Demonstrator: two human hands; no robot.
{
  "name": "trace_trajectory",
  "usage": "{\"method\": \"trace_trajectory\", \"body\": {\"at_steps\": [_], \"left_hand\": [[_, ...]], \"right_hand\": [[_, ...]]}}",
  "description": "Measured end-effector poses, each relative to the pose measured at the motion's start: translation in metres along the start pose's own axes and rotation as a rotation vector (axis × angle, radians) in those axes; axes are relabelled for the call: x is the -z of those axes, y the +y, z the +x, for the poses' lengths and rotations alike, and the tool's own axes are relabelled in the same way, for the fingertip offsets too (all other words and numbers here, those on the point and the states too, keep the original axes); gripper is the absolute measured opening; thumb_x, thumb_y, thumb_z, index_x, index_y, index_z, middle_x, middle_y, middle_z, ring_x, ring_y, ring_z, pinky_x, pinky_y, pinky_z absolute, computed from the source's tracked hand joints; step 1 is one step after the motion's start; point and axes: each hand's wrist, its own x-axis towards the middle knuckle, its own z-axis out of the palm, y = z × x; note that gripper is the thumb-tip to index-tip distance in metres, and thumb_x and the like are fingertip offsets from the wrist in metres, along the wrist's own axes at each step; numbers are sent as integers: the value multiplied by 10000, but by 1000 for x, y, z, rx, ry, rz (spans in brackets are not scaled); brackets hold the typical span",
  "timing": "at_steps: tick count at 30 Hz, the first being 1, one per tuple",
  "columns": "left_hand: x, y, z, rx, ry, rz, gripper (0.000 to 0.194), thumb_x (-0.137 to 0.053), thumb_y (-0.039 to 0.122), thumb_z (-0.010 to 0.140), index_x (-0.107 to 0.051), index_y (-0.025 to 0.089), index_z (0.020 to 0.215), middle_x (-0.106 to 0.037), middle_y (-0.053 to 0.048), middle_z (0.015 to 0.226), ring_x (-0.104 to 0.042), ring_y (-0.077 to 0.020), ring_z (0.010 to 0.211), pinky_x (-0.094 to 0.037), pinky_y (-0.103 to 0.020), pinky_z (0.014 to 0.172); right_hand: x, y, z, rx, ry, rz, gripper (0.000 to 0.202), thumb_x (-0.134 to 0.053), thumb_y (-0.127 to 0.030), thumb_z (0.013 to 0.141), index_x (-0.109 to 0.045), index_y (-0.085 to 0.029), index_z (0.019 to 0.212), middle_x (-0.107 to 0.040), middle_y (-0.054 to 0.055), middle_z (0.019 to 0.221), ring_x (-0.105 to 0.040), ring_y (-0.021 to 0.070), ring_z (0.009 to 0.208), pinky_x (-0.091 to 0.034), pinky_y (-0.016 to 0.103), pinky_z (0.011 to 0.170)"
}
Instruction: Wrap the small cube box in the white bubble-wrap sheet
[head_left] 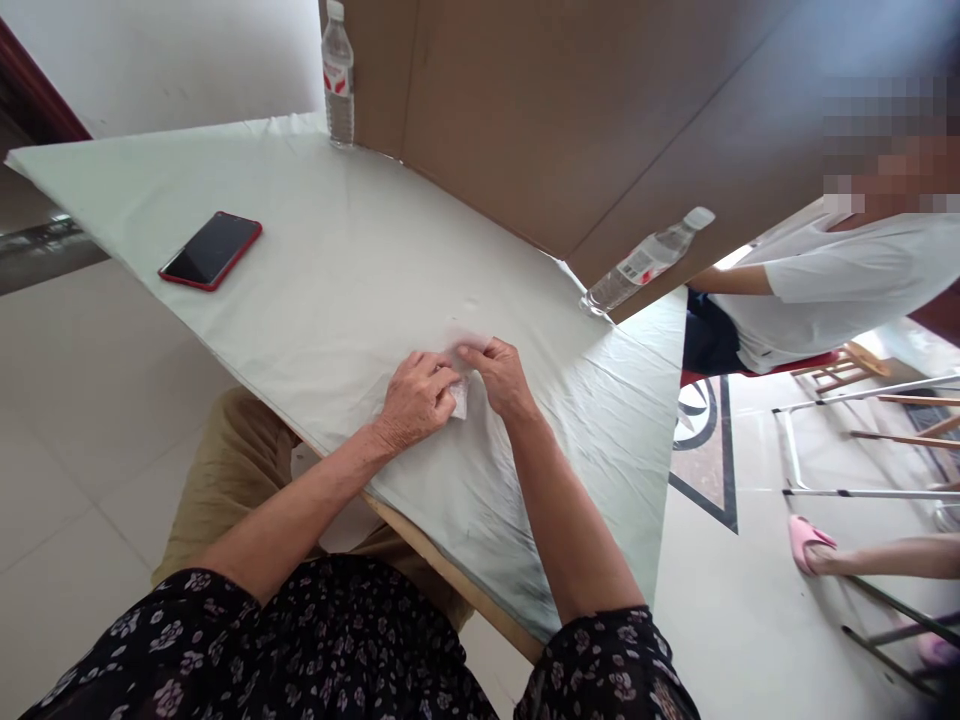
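Note:
My left hand (421, 398) rests low over the table with its fingers curled around a small, crinkled translucent plastic packet (460, 402). Part of the packet shows below the fingertips; what it contains is too small to make out. My right hand (504, 378) is just to the right, its thumb and forefinger pinched at a thin, see-through upper part near the left fingers. Whether that part is joined to the packet cannot be told. Both hands are close together above the pale cloth-covered table (322, 260).
A black phone with a red case (211, 250) lies on the left. Tall brown cardboard (510, 110) stands along the far side, with one water bottle (339, 80) at its left and another bottle (645, 262) at its right. A person in a white shirt (840, 285) sits beyond.

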Motion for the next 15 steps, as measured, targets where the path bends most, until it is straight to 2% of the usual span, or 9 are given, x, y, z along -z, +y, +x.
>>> {"method": "trace_trajectory", "body": {"at_steps": [6,10,12,15], "left_hand": [[-6,-2,-5,123,157,-19,221,-593,139,774,-647,186,984,-625,-109,1056,-582,-264,1010,-494,-404,937],[-9,-6,-7,144,256,-108,451,-614,168,742,-558,147,1190,-612,-142,1162,-559,-289,1147,-473,-429,1021],[-9,-8,-7,129,227,-141,527,-617,173,748,-536,144,1268,-583,-162,1284,-536,-291,1228,-444,-436,1073],[-6,-9,-7,151,108,-177,383,-636,189,765,-615,171,1146,-558,-163,1368,-535,-297,1268,-424,-451,1100]], "right_hand": [[-1,-1,-30,179,35,-181,165,-688,-380,824,-750,-227,828,-737,8,874,-671,199,854,-529,355,858],[-1,4,-49,267,29,-285,134,-689,-342,857,-788,-255,882,-772,28,1002,-711,221,983,-535,374,956],[1,8,-57,308,8,-329,142,-671,-336,887,-794,-282,933,-778,30,1073,-710,232,1077,-526,394,1017],[5,14,-68,397,-48,-399,208,-640,-339,924,-772,-308,1083,-755,38,1213,-655,241,1245,-483,433,1112]]}}
